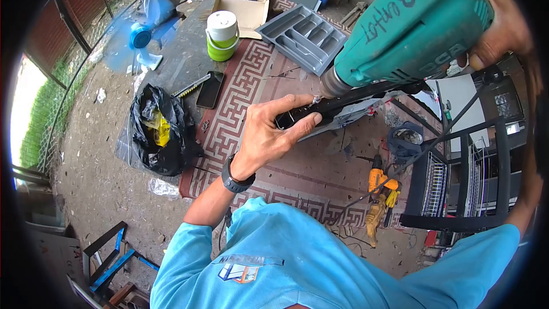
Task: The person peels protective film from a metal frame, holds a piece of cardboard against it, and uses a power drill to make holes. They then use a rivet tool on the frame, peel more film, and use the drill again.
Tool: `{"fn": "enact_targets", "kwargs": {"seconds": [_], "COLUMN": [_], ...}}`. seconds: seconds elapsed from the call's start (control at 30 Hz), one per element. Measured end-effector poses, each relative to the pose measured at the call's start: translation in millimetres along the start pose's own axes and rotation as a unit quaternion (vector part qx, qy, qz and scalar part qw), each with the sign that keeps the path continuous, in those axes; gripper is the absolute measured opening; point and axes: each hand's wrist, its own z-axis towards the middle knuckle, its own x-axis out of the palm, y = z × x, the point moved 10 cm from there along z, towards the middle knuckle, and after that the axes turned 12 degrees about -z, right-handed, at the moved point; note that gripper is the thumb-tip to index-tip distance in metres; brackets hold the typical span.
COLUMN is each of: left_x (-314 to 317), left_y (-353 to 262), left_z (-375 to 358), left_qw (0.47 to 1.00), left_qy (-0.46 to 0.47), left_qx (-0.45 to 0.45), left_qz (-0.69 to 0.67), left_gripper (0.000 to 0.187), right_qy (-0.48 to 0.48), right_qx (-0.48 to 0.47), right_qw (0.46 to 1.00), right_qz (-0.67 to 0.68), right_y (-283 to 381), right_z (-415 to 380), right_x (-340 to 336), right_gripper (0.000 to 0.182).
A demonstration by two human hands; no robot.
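Note:
My right hand [503, 26] is wrapped round the rear of a large green power drill [409, 28], which has handwriting on its side. The drill points down and left, its metal chuck [336, 84] close to my left index fingertip. My left hand [271, 131] grips the end of a black bar [357, 97] between thumb and fingers. That bar runs right, beneath the drill. A small shiny piece [316, 99] shows by the fingertip and chuck; I cannot make out exactly what it is. The drill's trigger is hidden.
Beyond the bar lies a grey cutlery tray [303, 37], left of it a green-and-white jug [222, 37]. A phone [210, 90] and black plastic bag [163, 137] are at left, near a blue fan [140, 37]. An orange drill [382, 180] and black frame [457, 177] lie right.

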Motion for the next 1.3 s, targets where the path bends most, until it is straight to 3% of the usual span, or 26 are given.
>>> {"fn": "enact_targets", "kwargs": {"seconds": [0.07,0.13,0.33,0.43,0.73,0.8,0.93,1.03,1.3], "left_x": [-0.9,-2.4,-2.7,-4.9,-6.6,-9.6,-10.2,-9.6,-14.9], "left_y": [-1.5,-1.8,2.9,-5.5,-3.4,-2.9,7.6,-7.3,6.1], "left_z": [-0.2,3.6,5.9,7.5,2.9,3.4,7.3,5.1,12.3], "left_qw": [1.000,1.000,1.000,0.997,0.998,0.997,0.997,0.997,0.999], "left_qy": [-0.004,-0.007,-0.003,-0.022,-0.058,-0.068,-0.048,-0.056,-0.051], "left_qx": [0.002,0.001,0.002,0.070,0.006,0.031,-0.053,0.052,-0.013], "left_qz": [0.002,0.006,-0.003,-0.006,-0.031,-0.017,-0.001,0.014,0.015], "left_gripper": [0.027,0.027,0.027,0.023,0.034,0.031,0.027,0.026,0.027], "right_qy": [-0.030,0.040,0.021,0.014,0.013,0.022,0.011,-0.004,0.001], "right_qx": [0.034,0.067,0.027,0.022,0.013,0.008,0.004,0.004,-0.001], "right_qw": [0.998,0.992,0.997,0.997,0.996,0.996,0.995,0.994,0.994], "right_qz": [0.043,-0.097,-0.064,-0.073,-0.086,-0.087,-0.099,-0.107,-0.105], "right_y": [-5.5,-26.8,-27.7,-25.7,-28.3,-30.3,-27.5,-24.2,-30.3], "right_z": [-1.0,0.4,9.1,12.0,23.1,28.3,25.6,29.0,35.5], "right_x": [-9.1,-6.7,-5.7,-7.1,-5.3,-0.5,-9.8,-13.7,-12.8], "right_gripper": [0.056,0.067,0.067,0.067,0.067,0.067,0.068,0.068,0.069]}}
